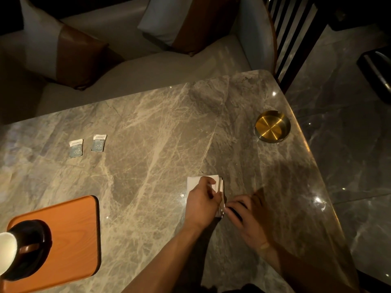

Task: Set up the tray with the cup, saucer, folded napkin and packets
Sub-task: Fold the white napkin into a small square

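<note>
**Napkin mid-fold, tray half set**

Both hands work the white napkin at the near right of the marble tabletop. The left hand lies over the napkin with its fingers curled down onto the paper, pinching the layers; the right hand meets it at the napkin's near right edge, fingertips closed on the fold. So each grip is closed on the napkin, which is on the tabletop and not on the tray.

The orange tray sits at the near left corner, well apart from the hands. It already carries the dark saucer with the cup on it, at the tray's left end. Two small packets lie side by side farther back on the left, off the tray.

The risks, as I judge them: the thin layers may slip against each other on the polished stone and the fold open once either grip lets go; and the cup stands close to the tray's edge, so a careless reach across with the napkin could knock it.

The tabletop is glossy grey veined marble with rounded corners, showing lamp glints. A brass ashtray sits near its far right edge. Behind is a pale sofa with brown and white cushions; the floor is dark polished stone, and the room is dim.
</note>
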Tool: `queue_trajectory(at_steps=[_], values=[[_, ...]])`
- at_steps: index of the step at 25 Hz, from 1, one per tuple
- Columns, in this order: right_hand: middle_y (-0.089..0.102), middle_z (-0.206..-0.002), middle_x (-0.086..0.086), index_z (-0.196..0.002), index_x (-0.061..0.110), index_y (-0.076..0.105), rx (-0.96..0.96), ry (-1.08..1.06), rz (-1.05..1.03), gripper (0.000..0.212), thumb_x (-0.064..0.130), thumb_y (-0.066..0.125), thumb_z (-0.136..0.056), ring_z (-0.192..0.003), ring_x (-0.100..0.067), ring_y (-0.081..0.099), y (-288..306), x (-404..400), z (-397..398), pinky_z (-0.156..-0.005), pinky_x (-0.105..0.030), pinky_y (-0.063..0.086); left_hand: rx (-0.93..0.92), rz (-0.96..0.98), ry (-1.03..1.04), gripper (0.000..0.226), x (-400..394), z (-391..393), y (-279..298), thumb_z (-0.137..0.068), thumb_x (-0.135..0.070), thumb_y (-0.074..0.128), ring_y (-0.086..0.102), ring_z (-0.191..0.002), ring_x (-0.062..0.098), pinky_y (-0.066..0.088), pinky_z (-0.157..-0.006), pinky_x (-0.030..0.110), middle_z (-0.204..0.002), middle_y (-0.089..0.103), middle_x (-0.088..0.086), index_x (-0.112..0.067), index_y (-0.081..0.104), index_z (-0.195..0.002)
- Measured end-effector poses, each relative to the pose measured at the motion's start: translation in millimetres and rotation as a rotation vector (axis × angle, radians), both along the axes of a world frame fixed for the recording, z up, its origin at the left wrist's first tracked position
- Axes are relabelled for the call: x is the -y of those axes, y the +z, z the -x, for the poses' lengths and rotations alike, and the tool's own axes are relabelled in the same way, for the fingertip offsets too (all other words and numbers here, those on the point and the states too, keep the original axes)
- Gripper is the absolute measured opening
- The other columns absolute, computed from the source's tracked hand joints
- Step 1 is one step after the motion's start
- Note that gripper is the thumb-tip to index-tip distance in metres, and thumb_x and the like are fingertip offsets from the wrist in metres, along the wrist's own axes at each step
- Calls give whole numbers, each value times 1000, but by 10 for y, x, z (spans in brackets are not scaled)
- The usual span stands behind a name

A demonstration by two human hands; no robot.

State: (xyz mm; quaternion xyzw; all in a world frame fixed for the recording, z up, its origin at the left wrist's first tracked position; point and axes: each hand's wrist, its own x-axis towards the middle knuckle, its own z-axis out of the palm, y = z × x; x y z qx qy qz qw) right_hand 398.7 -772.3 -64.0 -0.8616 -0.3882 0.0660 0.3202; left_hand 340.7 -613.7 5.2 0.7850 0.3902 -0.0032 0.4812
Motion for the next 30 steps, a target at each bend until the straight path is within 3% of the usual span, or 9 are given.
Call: queue_trajectory(at_steps=[3, 6, 9, 12, 16, 21, 25, 27, 30], values=[[62, -91, 14, -92, 31, 73, -186, -149, 90, 31, 53, 51, -91, -93, -10, 50, 148, -153, 132, -88, -40, 46, 57, 27, 73, 22, -59, 68, -9, -87, -12, 66, 61, -60, 6, 53, -62, 29, -67, 64, -7, -27, 58, -101], [65, -86, 15, -87, 32, 74, -144, -161, 133, 30, 50, 50, -91, -90, -11, 52, 215, -210, 181, -96, -50, 43, -32, -73, 4, 22, -129, 115, -5, -86, -20, 65, 61, -66, 5, 53, -65, 34, -69, 64, -8, -29, 56, -104], [68, -86, 14, -88, 30, 75, -115, -161, 156, 10, 38, 69, -87, -90, -13, 56, 216, -203, 191, -99, -56, 41, -199, -171, -101, 25, -138, 141, 7, -85, -46, 65, 61, -69, 4, 50, -61, 32, -74, 63, -11, -30, 52, -98], [70, -86, 14, -89, 28, 76, -67, -116, 153, 12, 37, 69, -87, -93, -14, 57, 199, -189, 204, -102, -55, 38, -341, -336, -148, 43, -92, 53, 15, -78, -70, 53, 60, -67, 10, 40, -54, 29, -74, 63, -9, -27, 51, -86], [69, -84, 15, -86, 27, 76, -19, -74, 129, 30, 45, 52, -88, -93, -11, 54, 183, -157, 194, -105, -52, 34, -416, -410, -287, 34, -32, -61, -45, -87, -52, 50, 66, -77, 21, 41, -61, 31, -88, 67, -1, -19, 55, -94], [67, -82, 15, -83, 27, 74, -44, -77, 154, 30, 43, 50, -88, -89, -17, 57, 199, -210, 261, -110, -60, 26, -353, -373, -349, 25, -61, 13, -110, -93, -42, 47, 63, -73, 23, 38, -59, 32, -85, 64, -1, -18, 52, -87], [65, -82, 18, -81, 31, 71, -41, -66, 156, 23, 43, 52, -88, -90, -15, 56, 196, -212, 260, -112, -63, 22, -233, -212, -274, 20, -121, 87, -144, -95, -40, 51, 57, -63, 9, 46, -58, 33, -71, 62, -8, -24, 53, -83], [64, -80, 17, -80, 31, 71, -22, -62, 148, 21, 42, 55, -88, -88, -16, 56, 187, -206, 265, -112, -64, 23, -203, -150, -256, 16, -177, 111, -155, -96, -36, 54, 61, -67, 12, 51, -64, 36, -72, 66, -5, -23, 57, -86], [65, -79, 17, -80, 31, 72, 0, -50, 161, 21, 42, 57, -87, -88, -18, 58, 190, -205, 270, -110, -65, 26, -215, -241, -331, 19, -185, 120, -152, -96, -36, 50, 63, -74, 19, 52, -65, 38, -81, 67, -2, -19, 57, -91]])
